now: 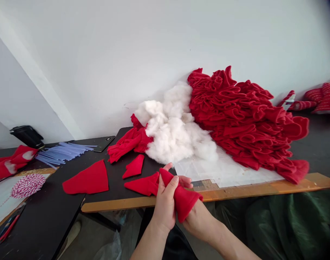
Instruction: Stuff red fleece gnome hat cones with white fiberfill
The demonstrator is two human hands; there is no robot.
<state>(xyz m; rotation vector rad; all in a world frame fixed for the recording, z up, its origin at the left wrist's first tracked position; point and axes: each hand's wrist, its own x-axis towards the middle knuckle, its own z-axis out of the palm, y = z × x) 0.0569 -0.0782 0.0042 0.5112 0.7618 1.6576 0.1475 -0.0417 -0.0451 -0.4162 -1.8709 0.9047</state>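
Head view: nearest, the left hand [165, 204] stands upright, thumb and fingers pressed together, pinching a folded piece of red fleece [181, 198] above the near edge of a black table [118, 195]. The right hand [194, 222] lies lower, under the cloth, its fingers [186, 182] curled up behind it and gripping it too. The fleece's pointed end reaches left over the table. Farther on lie two cut red fleece pieces [85, 178], with a ball of red-and-white twine [28, 186] and blue strips [64, 153] off left. Farthest, white stuffing [176, 126] sits against a heap of ruffled red fleece [243, 119] beside the white wall [127, 54].
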